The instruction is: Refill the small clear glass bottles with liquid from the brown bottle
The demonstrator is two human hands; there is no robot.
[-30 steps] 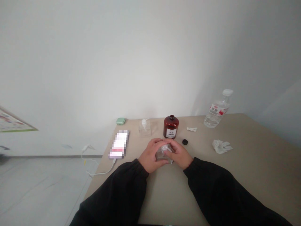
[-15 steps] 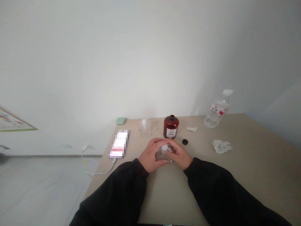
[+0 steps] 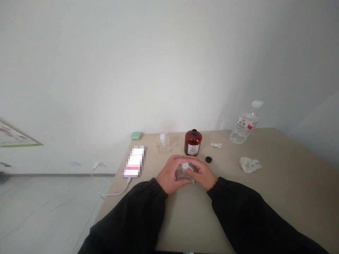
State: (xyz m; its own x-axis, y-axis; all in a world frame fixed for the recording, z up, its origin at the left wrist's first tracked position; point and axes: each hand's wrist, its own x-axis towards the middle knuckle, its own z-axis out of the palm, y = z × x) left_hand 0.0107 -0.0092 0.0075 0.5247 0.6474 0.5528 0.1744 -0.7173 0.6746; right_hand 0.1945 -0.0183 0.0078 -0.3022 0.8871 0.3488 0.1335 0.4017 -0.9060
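Note:
My left hand (image 3: 171,174) is wrapped round the left side of a clear, boxy container (image 3: 182,173) with a white top. From the other side my right hand (image 3: 202,173) grips it, thumb across the front near the white top. The fingers cover much of the container, and its exact kind is unclear. Just behind my hands stands a brown bottle (image 3: 193,143) with a white label and an uncapped neck. A round black cap (image 3: 208,159) lies to the right of that bottle.
A clear box (image 3: 160,144) with something white stands behind left, near a small green case (image 3: 136,135). The phone (image 3: 134,161) has a white cable (image 3: 119,193). A water bottle (image 3: 242,127), crumpled tissue (image 3: 249,164) and small white scrap (image 3: 216,145) are at right.

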